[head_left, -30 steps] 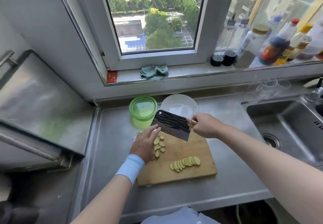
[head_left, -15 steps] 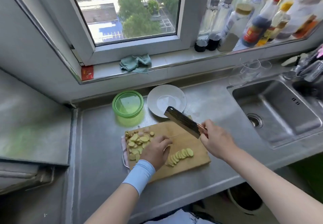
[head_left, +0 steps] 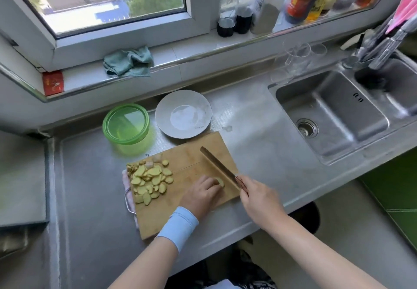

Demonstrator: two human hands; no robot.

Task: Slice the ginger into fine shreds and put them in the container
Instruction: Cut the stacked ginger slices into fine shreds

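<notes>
Whereas the knife was raised flat-on a second ago with the left hand at the pile, the blade now stands edge-down on the board. It is just beside the left fingers, which have moved to curl over a small stack of ginger slices at the board's 4 o'clock. The right hand is clenched round the knife handle. Judgement: slicing is done and shredding is starting; no shreds show yet. The pile lies at the board's 9 o'clock, reaching its left edge. The container stands on the table at 11 o'clock from the board. Its lid appears to be on, so it would need opening first. A plate sits at the board's far edge, 12 o'clock. Bare board between pile and blade leaves room for shreds. The sink, at 2 o'clock, is well apart.
</notes>
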